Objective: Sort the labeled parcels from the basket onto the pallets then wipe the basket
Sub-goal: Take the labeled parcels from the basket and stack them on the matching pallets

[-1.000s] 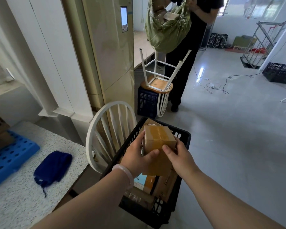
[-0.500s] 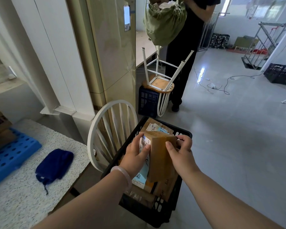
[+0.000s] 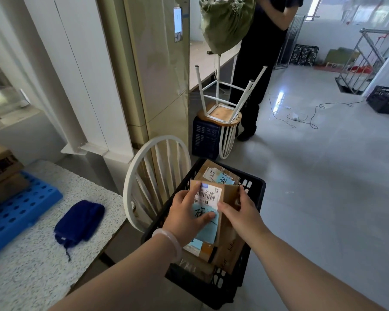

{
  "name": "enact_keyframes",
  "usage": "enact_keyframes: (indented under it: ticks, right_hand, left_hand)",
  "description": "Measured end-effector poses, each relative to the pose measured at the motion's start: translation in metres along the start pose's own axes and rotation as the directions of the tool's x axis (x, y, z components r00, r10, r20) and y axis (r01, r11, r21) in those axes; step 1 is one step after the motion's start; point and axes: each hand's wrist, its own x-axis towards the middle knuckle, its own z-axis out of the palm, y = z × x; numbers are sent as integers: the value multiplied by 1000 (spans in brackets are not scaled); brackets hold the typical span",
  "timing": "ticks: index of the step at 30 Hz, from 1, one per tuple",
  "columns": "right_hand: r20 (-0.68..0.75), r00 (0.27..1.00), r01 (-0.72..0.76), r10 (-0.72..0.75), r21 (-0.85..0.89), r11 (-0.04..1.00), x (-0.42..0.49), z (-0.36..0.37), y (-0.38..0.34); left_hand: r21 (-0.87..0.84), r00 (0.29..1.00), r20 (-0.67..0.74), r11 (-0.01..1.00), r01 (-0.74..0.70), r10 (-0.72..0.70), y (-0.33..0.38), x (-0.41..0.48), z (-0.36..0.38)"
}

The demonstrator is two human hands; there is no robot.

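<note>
The person holds one parcel point(image 3: 208, 195) with both hands just above the black basket point(image 3: 259, 187), in the near middle of the scene. The parcel is a brown cardboard box, and the face toward the camera shows a white barcode label and a blue label point(image 3: 209, 231) with handwriting. The left hand point(image 3: 185, 213) takes the left side: its grip pinches the box, with the thumb across the blue label and the fingers over the top left edge. The right hand point(image 3: 239, 213) takes the right side: its grip is also closed on the box, with the thumb on the front face and the fingers curled over the top right edge. A pale bracelet point(image 3: 169, 241) is on the left wrist.

Under the held box, more parcels point(image 3: 213, 173) lie in the basket, some with blue labels. The round back of a white chair point(image 3: 130, 180) stands just left of the basket.

On the left is a speckled tabletop point(image 3: 32, 272). A dark blue cloth point(image 3: 79, 221) lies on it, and left of the cloth a blue pallet point(image 3: 20, 214) carries some cardboard boxes point(image 3: 2, 171).

Far away, another person point(image 3: 256, 70) stands and holds a green sack point(image 3: 225, 21), beside a stool point(image 3: 219, 111) turned upside down on a dark crate point(image 3: 204, 138).
</note>
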Motion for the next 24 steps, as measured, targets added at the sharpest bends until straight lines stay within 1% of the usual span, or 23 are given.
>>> enact_keyframes:
  ticks: [3, 6, 9, 12, 15, 17, 19, 21, 24]
  right_hand:
    - [6, 1000, -30, 29, 98, 995, 4, -2, 2]
    - [30, 998, -68, 63, 190, 979, 4, -1, 1]
    - [89, 994, -84, 69, 169, 982, 3, 6, -5]
    - [157, 987, -52, 42, 59, 997, 4, 16, -12]
    - [231, 973, 37, -24, -54, 998, 2, 27, -19]
    - [284, 955, 118, -88, -92, 989, -4, 36, -25]
    - [336, 921, 245, -195, -112, 963, -9, 46, -29]
    - [370, 879, 375, -301, -145, 916, -11, 60, -36]
    - [409, 822, 489, -395, -154, 858, -12, 87, -48]
  left_hand:
    - [-28, 999, 37, 999, -20, 22, -4, -3, -2]
    - [-86, 994, 108, 996, 26, -17, -6, -8, -7]
    - [-165, 991, 113, 983, 87, -69, -12, -11, -9]
    - [-221, 995, 47, 970, 101, -93, -18, -13, -14]
    - [-249, 993, -1, 962, 113, -117, -27, -16, -21]
    - [-268, 989, -32, 955, 128, -142, -35, -18, -27]
    - [-287, 983, -70, 947, 144, -170, -46, -22, -33]
    - [-320, 973, -99, 933, 166, -207, -57, -29, -43]
    - [-346, 952, -160, 918, 193, -260, -73, -41, -59]
